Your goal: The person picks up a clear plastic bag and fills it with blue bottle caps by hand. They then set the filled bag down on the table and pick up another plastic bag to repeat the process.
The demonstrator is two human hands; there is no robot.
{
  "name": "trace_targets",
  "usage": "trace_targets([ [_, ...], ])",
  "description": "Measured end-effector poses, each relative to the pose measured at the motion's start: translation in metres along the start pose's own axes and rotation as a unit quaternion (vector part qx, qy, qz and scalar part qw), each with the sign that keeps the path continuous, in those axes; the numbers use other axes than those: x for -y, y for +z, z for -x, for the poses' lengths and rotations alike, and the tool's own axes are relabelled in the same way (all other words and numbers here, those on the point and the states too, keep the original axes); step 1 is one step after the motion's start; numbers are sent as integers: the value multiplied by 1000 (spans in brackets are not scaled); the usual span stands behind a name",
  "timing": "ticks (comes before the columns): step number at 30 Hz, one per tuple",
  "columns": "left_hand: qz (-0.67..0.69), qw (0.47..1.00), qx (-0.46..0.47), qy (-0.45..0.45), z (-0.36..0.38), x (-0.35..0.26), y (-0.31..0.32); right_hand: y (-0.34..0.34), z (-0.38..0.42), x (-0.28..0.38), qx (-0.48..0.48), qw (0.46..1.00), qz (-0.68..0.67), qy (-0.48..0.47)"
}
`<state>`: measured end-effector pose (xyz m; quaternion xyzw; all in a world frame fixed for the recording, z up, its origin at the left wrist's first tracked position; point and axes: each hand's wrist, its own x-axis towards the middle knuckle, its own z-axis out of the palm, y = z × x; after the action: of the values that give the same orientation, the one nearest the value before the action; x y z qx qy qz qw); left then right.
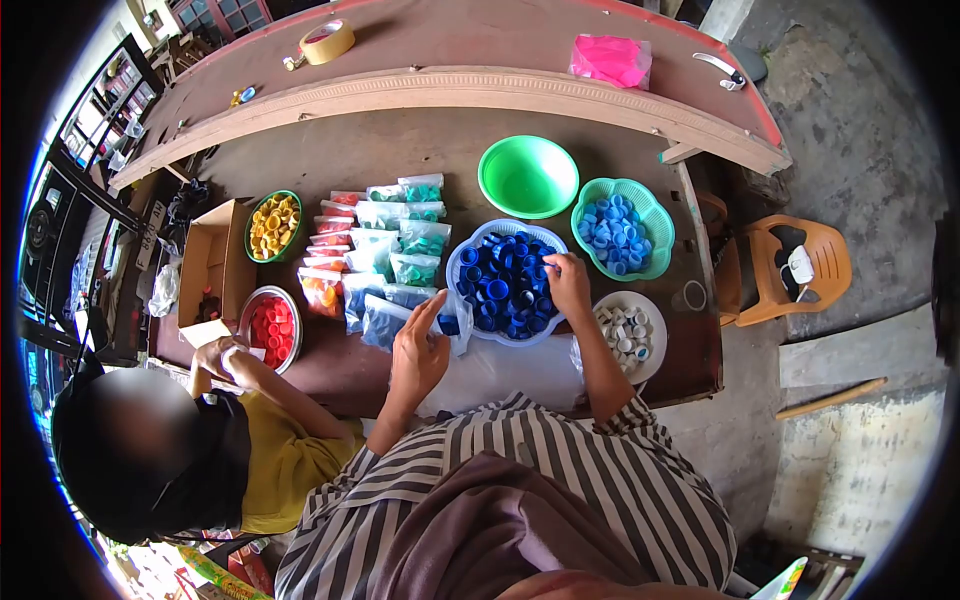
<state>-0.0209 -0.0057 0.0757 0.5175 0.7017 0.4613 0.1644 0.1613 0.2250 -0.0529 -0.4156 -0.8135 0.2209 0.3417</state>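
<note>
My left hand (420, 352) holds a clear plastic bag (461, 322) by its side, with a few dark blue caps inside, at the left rim of a light blue basket (455, 270). Dark blue bottle caps (497, 290) fill this basket. Over its right side, my right hand (566, 286) has its fingertips pressed together at the caps; whatever they pinch is too small to name. Filled bags of blue caps (384, 322) lie just left of my left hand, below bags of green caps (425, 237) and bags of red and orange caps (322, 292).
A green bowl (528, 177), a basket of light blue caps (613, 235) and a plate of white caps (630, 335) surround the basket. Further left are yellow caps (273, 226), red caps (271, 330) and a cardboard box (217, 262). A co-worker (285, 455) sits at my left.
</note>
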Motion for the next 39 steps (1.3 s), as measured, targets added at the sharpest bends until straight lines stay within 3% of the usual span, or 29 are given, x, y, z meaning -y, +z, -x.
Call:
trace_targets([
  [5,10,999,17,-30,-5,-5,0,7,1,-28,52,983,171,-47],
  [6,24,997,30,-63,-6,-6,0,7,-2,-26,52,983,170,-49],
  [8,21,999,19,-41,-8,-3,3,9,-4,-21,88,973,215,-16],
  [15,10,1000,-12,4,-9,2,7,17,-14,-36,107,971,212,0],
  [17,11,1000,-11,-11,-7,-1,6,20,-15,-50,144,987,26,61],
  [18,13,1000,-7,-25,-6,-2,6,17,-15,-45,145,988,26,56],
  [20,9,1000,-17,-13,-3,1,8,9,-10,-33,166,928,-300,147],
  [21,6,1000,-23,-2,-2,1,9,3,-7,-29,195,897,-364,157],
  [22,7,1000,-25,-2,1,0,9,0,-3,-23,196,898,-362,155],
  [24,-5,1000,-14,-17,3,-2,8,-6,7,-11,214,814,-505,189],
  [28,-15,1000,-21,-7,11,-6,8,-11,21,1,224,779,-550,202],
  [29,-13,1000,-21,-1,14,-6,8,-11,23,1,225,778,-551,201],
  [31,-13,1000,-23,5,16,-3,8,-10,25,3,225,829,-483,170],
  [33,-43,997,-43,40,19,0,10,-9,28,5,212,835,-480,165],
  [35,-18,999,-30,11,23,0,10,-8,31,8,198,842,-474,163],
  [38,18,999,-20,-23,23,-3,8,-13,33,14,146,951,-240,132],
  [39,24,999,-15,-36,22,-5,7,-9,33,9,145,952,-242,122],
])
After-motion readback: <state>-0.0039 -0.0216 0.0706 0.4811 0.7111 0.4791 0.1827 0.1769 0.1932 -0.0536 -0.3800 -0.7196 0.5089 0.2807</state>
